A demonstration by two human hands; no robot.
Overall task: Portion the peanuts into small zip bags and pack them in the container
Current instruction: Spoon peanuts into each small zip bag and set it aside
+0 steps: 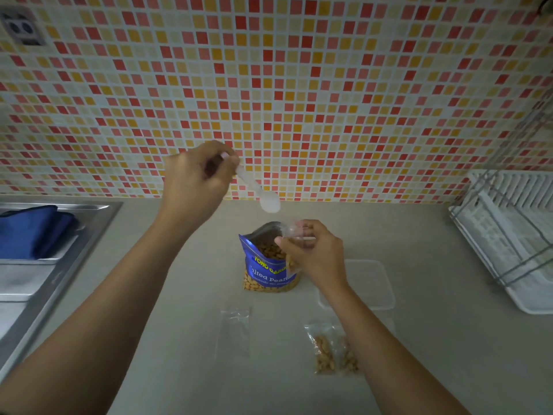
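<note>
A blue peanut bag stands open in the middle of the counter, peanuts showing inside. My left hand is raised above it and grips a white plastic spoon, whose bowl hangs over the bag's mouth. My right hand holds a small clear zip bag upright beside the blue bag, with a few peanuts in it. A filled zip bag lies near my right forearm, partly hidden by it. An empty zip bag lies flat in front. The clear container sits to the right.
A steel sink with a blue cloth is at the left. A white dish rack stands at the right edge. The tiled wall rises behind the grey counter.
</note>
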